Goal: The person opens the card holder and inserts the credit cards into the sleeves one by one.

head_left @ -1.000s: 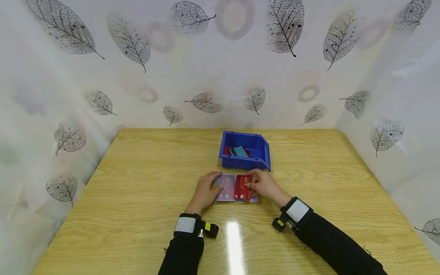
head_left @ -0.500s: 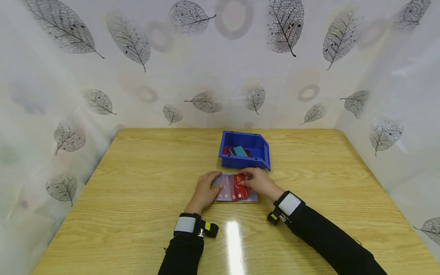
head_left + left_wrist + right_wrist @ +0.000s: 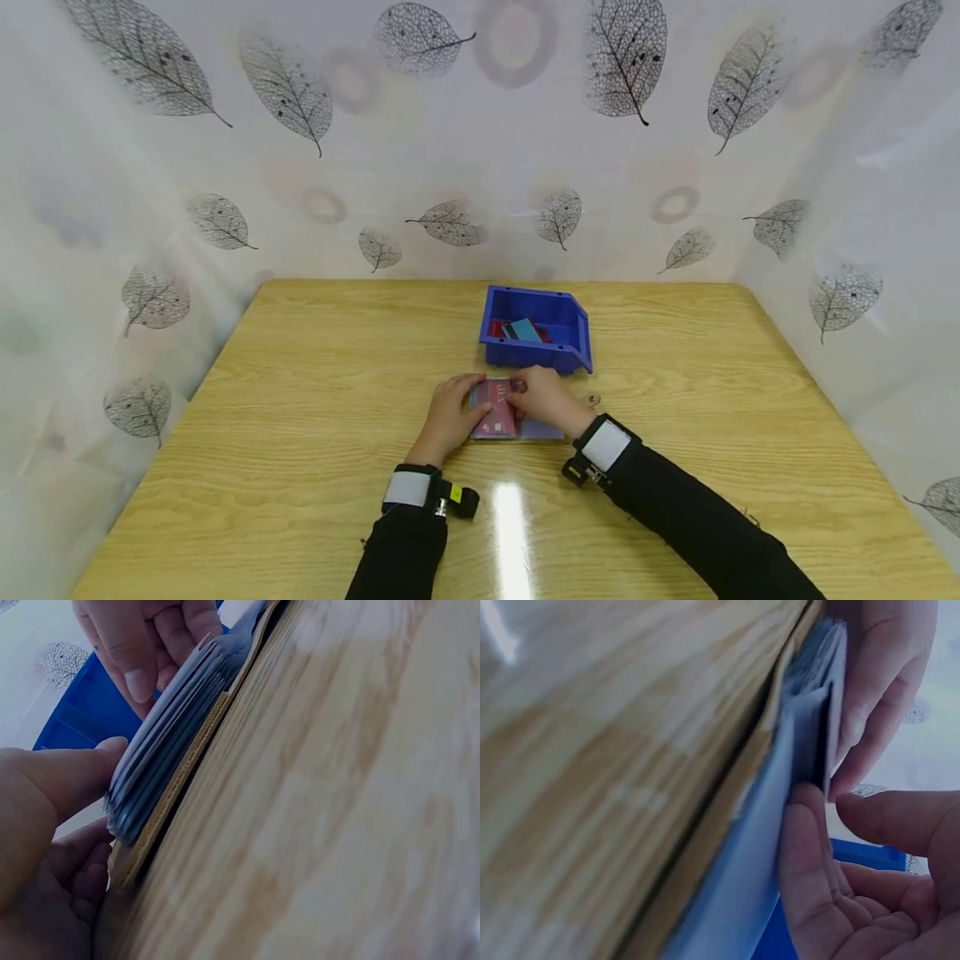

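Observation:
A card holder with clear sleeves and a tan cover (image 3: 172,795) lies open on the table, its bare right-hand page (image 3: 543,430) pale. The left hand (image 3: 444,421) holds its left side, thumb on top of the sleeves and fingers by the cover edge. A red card (image 3: 497,412) lies under the clear plastic of the left-hand sleeve and looks pinkish. At that card's right edge, the right hand (image 3: 551,400) pinches with thumb above and fingers (image 3: 808,832) beneath. Whether it grips card alone or sleeve as well is hidden. Stacked sleeve edges (image 3: 176,727) fan out between the hands.
A blue bin (image 3: 536,357) stands just behind the card holder, with a light-blue card (image 3: 525,330) and red cards inside. The wooden table (image 3: 315,375) reaches a leaf-patterned curtain (image 3: 480,167) at the back and sides.
The right hand has moved left, sliding the red card from over the right-hand page into the left-hand sleeve. The left hand has stayed in place.

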A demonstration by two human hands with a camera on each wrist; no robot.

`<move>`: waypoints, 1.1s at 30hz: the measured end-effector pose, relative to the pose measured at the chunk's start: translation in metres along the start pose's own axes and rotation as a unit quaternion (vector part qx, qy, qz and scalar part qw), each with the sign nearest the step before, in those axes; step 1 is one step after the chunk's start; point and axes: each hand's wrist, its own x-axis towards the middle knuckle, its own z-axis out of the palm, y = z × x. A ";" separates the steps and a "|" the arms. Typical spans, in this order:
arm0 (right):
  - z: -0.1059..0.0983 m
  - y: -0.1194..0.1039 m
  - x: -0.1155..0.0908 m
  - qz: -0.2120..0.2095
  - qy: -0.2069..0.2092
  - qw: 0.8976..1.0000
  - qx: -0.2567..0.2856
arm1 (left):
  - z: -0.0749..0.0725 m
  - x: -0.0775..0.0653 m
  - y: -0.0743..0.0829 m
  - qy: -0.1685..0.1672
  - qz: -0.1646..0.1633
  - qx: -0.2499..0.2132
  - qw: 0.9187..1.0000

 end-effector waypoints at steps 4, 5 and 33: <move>-0.001 -0.002 -0.007 -0.047 0.013 0.998 -0.029 | 0.000 0.000 0.002 0.005 -0.001 0.001 1.000; -0.002 -0.002 -0.009 -0.060 0.016 0.997 -0.034 | 0.000 0.000 0.002 0.007 -0.002 0.003 1.000; -0.051 0.060 -0.045 0.005 0.018 0.988 -0.155 | -0.025 -0.028 0.031 -0.032 -0.231 -0.311 0.921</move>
